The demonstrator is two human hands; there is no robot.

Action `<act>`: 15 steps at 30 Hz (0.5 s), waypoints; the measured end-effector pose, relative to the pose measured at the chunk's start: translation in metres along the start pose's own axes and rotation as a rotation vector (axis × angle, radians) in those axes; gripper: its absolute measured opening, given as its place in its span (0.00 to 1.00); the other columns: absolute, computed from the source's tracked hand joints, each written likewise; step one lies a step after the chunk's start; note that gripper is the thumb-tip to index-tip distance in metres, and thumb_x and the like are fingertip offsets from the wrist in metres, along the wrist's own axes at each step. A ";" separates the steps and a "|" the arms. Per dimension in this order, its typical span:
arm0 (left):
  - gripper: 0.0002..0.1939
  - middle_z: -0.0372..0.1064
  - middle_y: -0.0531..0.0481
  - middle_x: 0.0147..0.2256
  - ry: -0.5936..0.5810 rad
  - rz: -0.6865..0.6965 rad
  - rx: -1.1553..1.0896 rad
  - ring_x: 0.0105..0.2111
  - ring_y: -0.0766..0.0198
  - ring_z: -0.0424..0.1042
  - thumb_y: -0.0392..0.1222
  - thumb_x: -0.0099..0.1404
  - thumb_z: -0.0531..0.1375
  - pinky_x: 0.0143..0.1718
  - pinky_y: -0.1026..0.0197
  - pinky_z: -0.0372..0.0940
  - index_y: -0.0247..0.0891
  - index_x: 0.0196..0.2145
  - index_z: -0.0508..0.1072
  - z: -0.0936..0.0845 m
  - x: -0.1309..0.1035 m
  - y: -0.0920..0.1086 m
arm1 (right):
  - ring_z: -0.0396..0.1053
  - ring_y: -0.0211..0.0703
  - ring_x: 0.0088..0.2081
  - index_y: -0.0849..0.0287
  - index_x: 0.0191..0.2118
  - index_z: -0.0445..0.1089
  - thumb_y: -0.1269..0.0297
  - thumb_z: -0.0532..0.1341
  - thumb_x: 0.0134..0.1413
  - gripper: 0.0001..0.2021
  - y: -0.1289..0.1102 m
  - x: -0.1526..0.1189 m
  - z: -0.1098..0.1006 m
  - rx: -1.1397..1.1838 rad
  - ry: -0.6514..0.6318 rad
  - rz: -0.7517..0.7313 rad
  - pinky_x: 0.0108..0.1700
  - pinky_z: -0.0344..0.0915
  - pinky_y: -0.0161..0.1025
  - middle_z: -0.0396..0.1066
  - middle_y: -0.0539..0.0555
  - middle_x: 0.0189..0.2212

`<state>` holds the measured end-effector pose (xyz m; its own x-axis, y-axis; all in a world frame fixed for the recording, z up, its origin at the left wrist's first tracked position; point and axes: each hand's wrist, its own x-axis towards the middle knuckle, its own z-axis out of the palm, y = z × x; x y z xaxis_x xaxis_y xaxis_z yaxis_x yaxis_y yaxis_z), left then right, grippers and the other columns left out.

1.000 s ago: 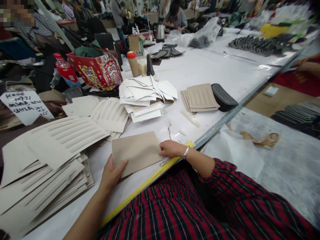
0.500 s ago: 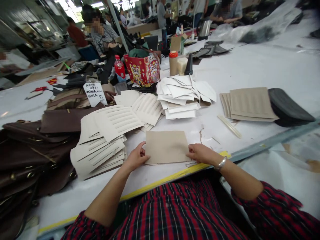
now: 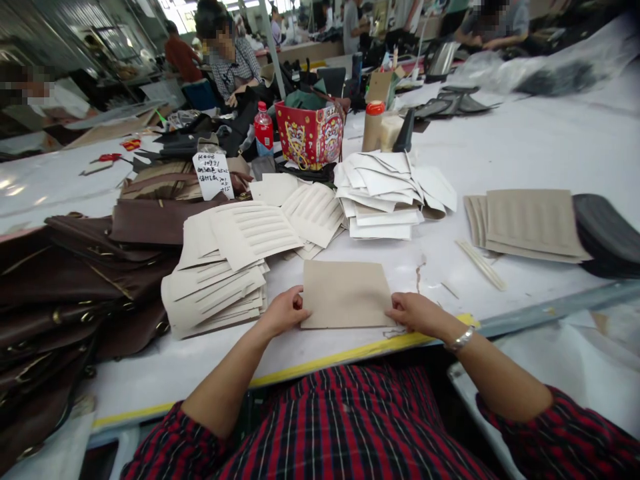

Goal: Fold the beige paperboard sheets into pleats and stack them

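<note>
A flat beige rectangular panel [image 3: 347, 293] lies at the table's near edge, directly before me. My left hand [image 3: 287, 310] pinches its left edge between thumb and curled fingers. At the opposite edge my right hand [image 3: 413, 311], with a silver bracelet at the wrist, grips the panel the same way. Left of the panel spreads a stack of cream ribbed panels [image 3: 230, 260]. Behind it stands a pile of white pieces [image 3: 383, 193]. On the right, several beige ribbed panels [image 3: 533, 223] overlap dark curved pieces [image 3: 610, 230].
Brown leather bags [image 3: 65, 287] cover the table's left side. A handwritten tag [image 3: 213, 175], a red-labelled bottle [image 3: 263, 130], a red patterned box [image 3: 310, 137] and a lidded cup [image 3: 373, 127] stand farther back. Pale strips [image 3: 481, 265] lie at right. People work beyond.
The view has shifted, so the whole scene sits farther right in the picture. Both hands keep hold of the beige panel, which stays in the same place on the table.
</note>
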<state>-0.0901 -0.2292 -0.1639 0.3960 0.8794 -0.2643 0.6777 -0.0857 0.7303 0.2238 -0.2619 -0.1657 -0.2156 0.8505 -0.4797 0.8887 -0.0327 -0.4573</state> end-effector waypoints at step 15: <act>0.04 0.62 0.57 0.22 -0.024 -0.030 0.089 0.24 0.67 0.60 0.40 0.49 0.57 0.24 0.66 0.53 0.37 0.26 0.66 0.006 0.002 -0.004 | 0.63 0.34 0.19 0.59 0.24 0.58 0.59 0.52 0.51 0.10 0.000 -0.001 0.001 0.035 -0.012 0.008 0.23 0.51 0.31 0.67 0.49 0.20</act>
<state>-0.0880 -0.2297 -0.1715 0.3885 0.8709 -0.3011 0.7415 -0.1015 0.6632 0.2241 -0.2634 -0.1662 -0.2137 0.8440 -0.4919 0.8758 -0.0576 -0.4793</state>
